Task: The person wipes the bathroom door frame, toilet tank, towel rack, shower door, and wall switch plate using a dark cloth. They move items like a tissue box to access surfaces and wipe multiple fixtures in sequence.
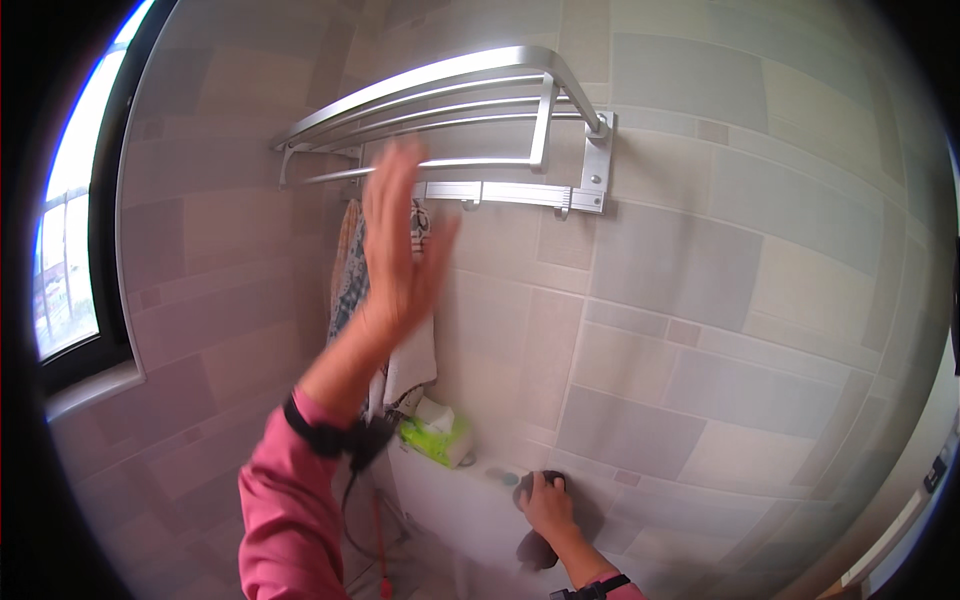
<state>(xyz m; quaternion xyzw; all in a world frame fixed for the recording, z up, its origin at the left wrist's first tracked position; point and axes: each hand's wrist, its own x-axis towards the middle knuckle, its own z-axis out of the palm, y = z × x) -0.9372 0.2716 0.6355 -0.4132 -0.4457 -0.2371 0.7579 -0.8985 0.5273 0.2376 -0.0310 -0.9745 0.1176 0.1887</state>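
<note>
My left hand point(398, 255) is raised in front of the silver towel rack point(500, 60), fingers stretched out and holding nothing; motion blurs it a little. Behind it, patterned and white towels point(412, 365) hang below the rack, partly hidden by the hand and forearm. Lower right, the fingers of my right hand point(550, 508) are closed over a dark brown thing point(538, 550), perhaps a cloth, on the edge of a white tank-like surface point(460, 510). The hand covers part of it, so its kind is unclear.
A green tissue pack point(440, 440) with a white tissue sticking out sits on the white surface. Hooks point(563, 212) line the rack's lower bar. Tiled walls point(700, 270) meet in a corner; a dark-framed window point(85, 350) is at left. A red stick point(383, 560) stands below.
</note>
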